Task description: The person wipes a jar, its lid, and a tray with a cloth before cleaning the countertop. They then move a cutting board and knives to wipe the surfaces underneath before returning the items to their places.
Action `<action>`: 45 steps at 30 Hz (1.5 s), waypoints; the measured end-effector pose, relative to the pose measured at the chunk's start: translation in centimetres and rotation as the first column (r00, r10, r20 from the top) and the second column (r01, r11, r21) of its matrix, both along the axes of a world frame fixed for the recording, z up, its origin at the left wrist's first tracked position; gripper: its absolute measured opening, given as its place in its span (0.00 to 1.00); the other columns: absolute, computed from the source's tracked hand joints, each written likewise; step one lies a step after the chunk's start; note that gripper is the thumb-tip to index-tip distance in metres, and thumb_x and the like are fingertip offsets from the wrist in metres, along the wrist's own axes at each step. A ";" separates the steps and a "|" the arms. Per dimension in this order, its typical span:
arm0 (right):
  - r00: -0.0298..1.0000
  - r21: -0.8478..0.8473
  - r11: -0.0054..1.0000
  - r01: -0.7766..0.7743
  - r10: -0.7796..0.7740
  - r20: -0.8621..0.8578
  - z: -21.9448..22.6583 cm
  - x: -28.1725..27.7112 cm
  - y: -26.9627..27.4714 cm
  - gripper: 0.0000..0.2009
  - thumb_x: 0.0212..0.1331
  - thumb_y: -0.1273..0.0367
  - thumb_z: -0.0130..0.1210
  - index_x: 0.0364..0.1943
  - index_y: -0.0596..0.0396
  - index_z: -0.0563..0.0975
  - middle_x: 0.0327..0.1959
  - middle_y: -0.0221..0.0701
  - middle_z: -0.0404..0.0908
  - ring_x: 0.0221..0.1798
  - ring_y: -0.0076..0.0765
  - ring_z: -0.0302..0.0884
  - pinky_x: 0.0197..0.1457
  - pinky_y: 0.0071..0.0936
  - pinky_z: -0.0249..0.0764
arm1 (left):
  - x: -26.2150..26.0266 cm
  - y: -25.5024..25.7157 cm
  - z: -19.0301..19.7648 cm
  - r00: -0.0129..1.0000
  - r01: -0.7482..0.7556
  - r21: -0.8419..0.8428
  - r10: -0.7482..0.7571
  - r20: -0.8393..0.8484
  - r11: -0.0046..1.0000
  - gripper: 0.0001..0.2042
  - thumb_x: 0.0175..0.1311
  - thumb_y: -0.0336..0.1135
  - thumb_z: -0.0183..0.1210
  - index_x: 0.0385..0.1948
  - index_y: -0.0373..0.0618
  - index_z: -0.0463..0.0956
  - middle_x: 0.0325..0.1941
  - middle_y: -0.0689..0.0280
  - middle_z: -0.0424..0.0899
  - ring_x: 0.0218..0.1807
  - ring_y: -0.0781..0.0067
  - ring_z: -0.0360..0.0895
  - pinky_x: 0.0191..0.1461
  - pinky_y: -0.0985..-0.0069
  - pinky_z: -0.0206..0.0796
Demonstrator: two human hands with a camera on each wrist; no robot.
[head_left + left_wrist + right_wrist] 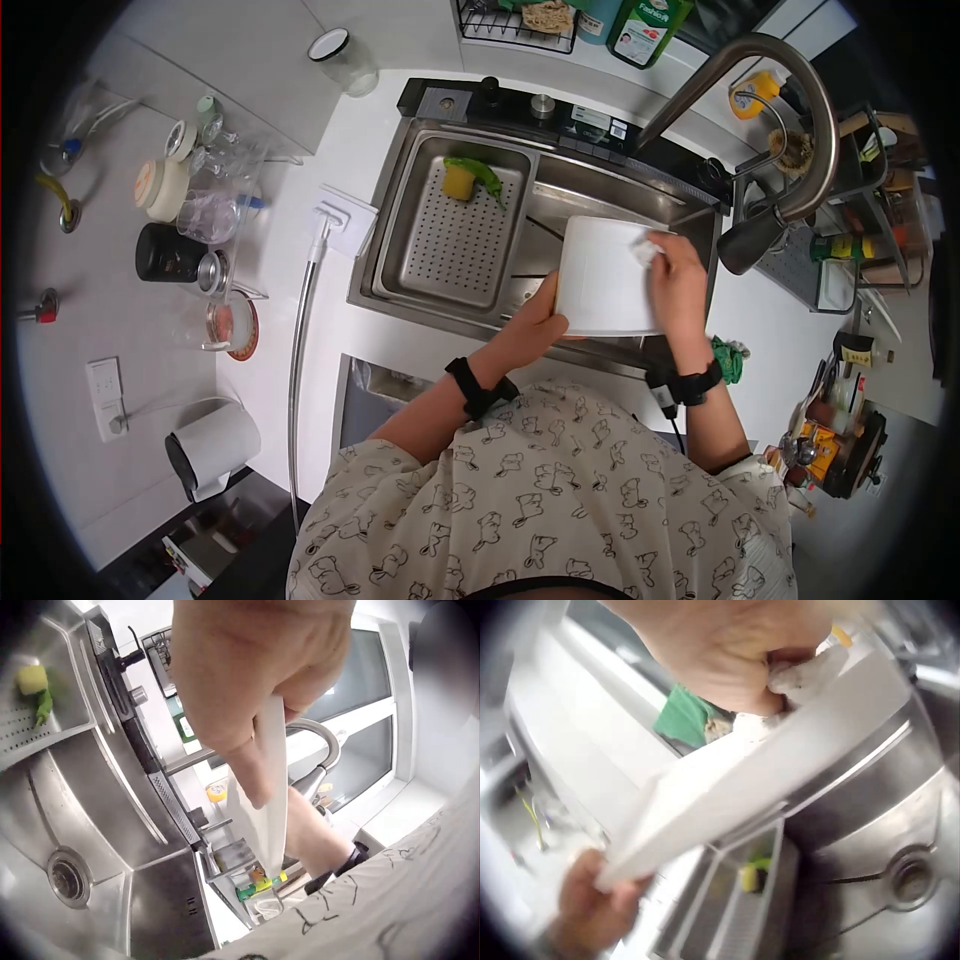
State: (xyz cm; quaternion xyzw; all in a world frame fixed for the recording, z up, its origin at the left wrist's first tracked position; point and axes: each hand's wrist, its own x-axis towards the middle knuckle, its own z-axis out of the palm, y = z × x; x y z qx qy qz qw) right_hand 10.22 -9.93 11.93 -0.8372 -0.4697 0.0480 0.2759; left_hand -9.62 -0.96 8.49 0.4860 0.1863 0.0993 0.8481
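A white, flat rectangular tray-like piece with a raised rim (605,285) is held tilted over the sink. My left hand (532,320) grips its left edge, thumb on one face and fingers behind, as the left wrist view also shows. On the upper right of its surface, my right hand (680,285) pinches a crumpled white wipe or tissue (644,250). In the right wrist view the wipe (810,679) is bunched under the fingers against the white piece (727,784).
Below is the steel sink (625,205) with a drain (69,877). A perforated steel basket (450,245) at its left holds a yellow sponge (458,183) and a green item (483,175). The curved faucet (822,130) arches at the right. Glass jars stand left.
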 end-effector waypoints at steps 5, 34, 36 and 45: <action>0.885 0.216 0.864 -0.455 0.465 0.006 0.5 -6.2 1.5 0.15 0.46 0.82 0.49 0.40 0.58 0.76 0.49 0.36 0.74 0.55 0.44 0.70 0.58 0.33 0.69 | 0.7 0.8 -1.2 0.999 -0.032 0.300 0.044 -0.031 0.953 0.31 0.52 0.19 0.38 0.64 0.41 0.48 0.58 0.58 0.63 0.59 0.67 0.65 0.57 0.76 0.64; 0.891 0.235 0.969 0.079 0.037 -0.452 -2.9 0.1 -1.3 0.13 0.52 0.82 0.38 0.36 0.57 0.74 0.32 0.34 0.77 0.31 0.24 0.70 0.35 0.18 0.65 | 3.2 3.2 -5.9 0.957 -0.255 -0.218 0.212 -0.199 0.942 0.21 0.66 0.34 0.48 0.58 0.38 0.58 0.53 0.57 0.69 0.53 0.65 0.72 0.50 0.70 0.73; 0.838 0.201 0.964 0.175 -0.039 -0.545 -4.0 1.0 1.5 0.21 0.52 0.82 0.39 0.51 0.53 0.70 0.33 0.36 0.78 0.31 0.30 0.73 0.37 0.23 0.68 | 2.6 3.5 -7.5 0.931 -0.309 -0.161 0.263 -0.254 0.937 0.21 0.67 0.36 0.47 0.58 0.37 0.58 0.53 0.56 0.69 0.51 0.65 0.73 0.45 0.71 0.76; 0.941 -0.269 0.946 0.182 -0.247 -0.232 -11.6 4.8 14.1 0.43 0.52 0.77 0.48 0.69 0.52 0.34 0.33 0.55 0.78 0.38 0.55 0.79 0.41 0.42 0.73 | 0.5 1.9 -10.5 0.781 -0.345 -0.059 0.251 -0.571 0.937 0.18 0.69 0.42 0.43 0.53 0.38 0.63 0.46 0.57 0.73 0.42 0.66 0.77 0.37 0.71 0.78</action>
